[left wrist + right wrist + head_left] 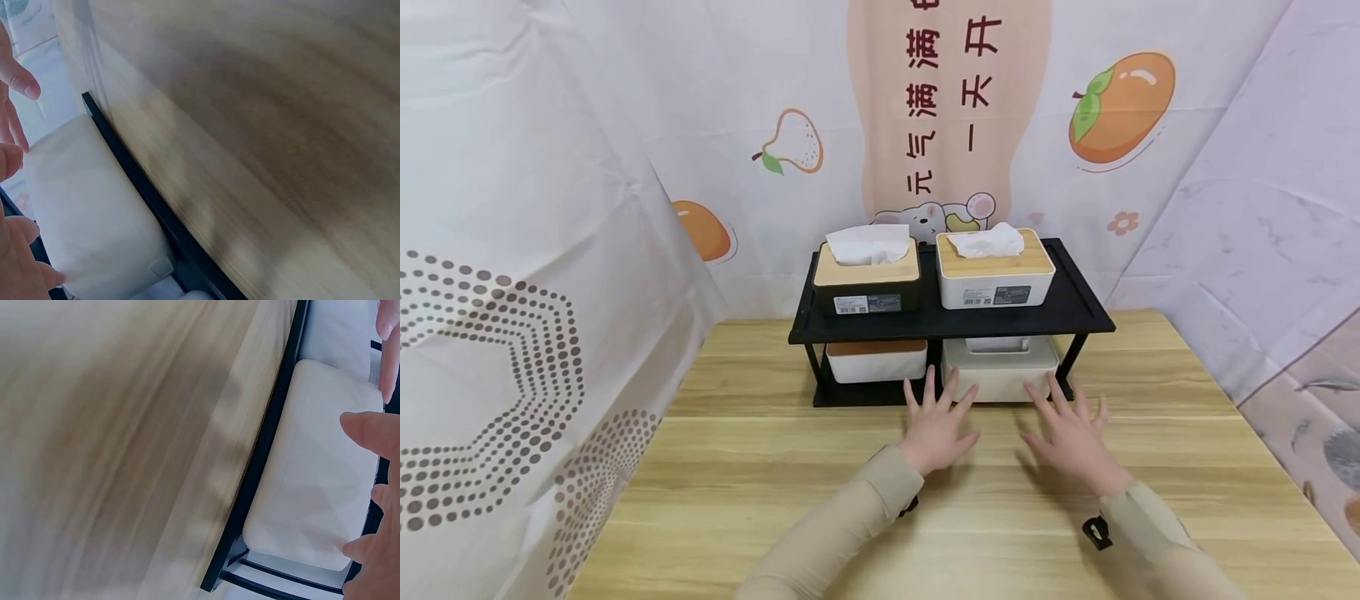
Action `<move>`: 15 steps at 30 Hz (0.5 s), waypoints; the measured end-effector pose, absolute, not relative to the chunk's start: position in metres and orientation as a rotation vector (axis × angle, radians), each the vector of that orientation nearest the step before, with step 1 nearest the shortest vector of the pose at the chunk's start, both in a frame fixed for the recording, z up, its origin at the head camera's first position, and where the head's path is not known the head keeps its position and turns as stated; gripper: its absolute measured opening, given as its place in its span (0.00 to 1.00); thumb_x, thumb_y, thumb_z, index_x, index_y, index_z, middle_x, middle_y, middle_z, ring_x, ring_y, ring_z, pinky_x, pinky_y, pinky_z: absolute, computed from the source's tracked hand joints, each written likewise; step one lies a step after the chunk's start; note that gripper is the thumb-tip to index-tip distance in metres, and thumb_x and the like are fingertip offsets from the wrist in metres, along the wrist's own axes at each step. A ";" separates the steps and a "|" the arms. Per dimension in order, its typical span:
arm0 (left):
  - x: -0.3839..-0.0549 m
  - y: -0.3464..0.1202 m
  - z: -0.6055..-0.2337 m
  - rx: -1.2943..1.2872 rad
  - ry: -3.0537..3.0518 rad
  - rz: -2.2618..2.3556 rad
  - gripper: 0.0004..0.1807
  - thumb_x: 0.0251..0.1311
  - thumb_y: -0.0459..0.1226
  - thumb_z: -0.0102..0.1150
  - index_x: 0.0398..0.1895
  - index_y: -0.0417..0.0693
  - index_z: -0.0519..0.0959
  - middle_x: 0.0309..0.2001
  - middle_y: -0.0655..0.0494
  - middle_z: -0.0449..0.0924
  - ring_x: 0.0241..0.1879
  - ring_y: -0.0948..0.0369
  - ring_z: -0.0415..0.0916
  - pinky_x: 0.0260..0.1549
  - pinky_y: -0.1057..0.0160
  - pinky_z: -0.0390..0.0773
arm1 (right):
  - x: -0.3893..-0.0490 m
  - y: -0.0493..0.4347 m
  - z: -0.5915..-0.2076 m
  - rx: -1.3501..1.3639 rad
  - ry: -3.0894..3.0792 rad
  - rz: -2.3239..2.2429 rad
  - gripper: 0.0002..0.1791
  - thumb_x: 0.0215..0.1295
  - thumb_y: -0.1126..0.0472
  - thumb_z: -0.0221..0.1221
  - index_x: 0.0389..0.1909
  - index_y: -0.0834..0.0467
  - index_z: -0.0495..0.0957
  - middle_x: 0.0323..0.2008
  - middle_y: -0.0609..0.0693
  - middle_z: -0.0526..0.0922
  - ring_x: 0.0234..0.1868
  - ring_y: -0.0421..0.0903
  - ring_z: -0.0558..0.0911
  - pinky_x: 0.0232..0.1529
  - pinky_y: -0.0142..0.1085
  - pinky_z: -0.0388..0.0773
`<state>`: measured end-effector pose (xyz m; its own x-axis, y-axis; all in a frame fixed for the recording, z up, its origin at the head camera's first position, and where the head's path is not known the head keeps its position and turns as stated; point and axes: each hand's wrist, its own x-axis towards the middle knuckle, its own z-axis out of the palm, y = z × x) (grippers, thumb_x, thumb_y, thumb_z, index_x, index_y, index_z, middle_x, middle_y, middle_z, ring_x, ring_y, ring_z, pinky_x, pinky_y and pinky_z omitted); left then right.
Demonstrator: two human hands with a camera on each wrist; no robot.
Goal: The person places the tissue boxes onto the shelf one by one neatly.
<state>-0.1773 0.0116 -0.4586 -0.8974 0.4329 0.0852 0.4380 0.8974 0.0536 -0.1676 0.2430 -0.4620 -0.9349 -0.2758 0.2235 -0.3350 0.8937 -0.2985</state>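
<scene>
A beige tissue box (1000,375) stands on the right side of the lower shelf of a black two-tier rack (880,327), white tissue showing in its top slot. My left hand (934,432) is at its left front with fingers spread, fingertips overlapping its left edge in the head view. Fingers also apart, my right hand (1070,437) reaches to its right front corner. Both wrist views show the beige box (94,206) (319,469) close up, with fingertips of both hands along its edges. Neither hand grips it.
On the top shelf sit a black tissue box (867,296) with a wooden lid and a white tissue box (996,290) with a bamboo lid. A white box (877,365) with a brown lid is lower left. Printed cloth (737,67) hangs behind the wooden table (745,467).
</scene>
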 end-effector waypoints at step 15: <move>-0.196 0.017 -0.457 -0.632 -3.045 -0.106 0.38 0.65 0.59 0.46 0.75 0.65 0.48 0.76 0.54 0.41 0.74 0.41 0.31 0.63 0.30 0.39 | -0.185 0.240 -0.460 0.449 -2.929 0.474 0.41 0.58 0.50 0.63 0.70 0.52 0.57 0.69 0.70 0.53 0.67 0.75 0.47 0.56 0.76 0.34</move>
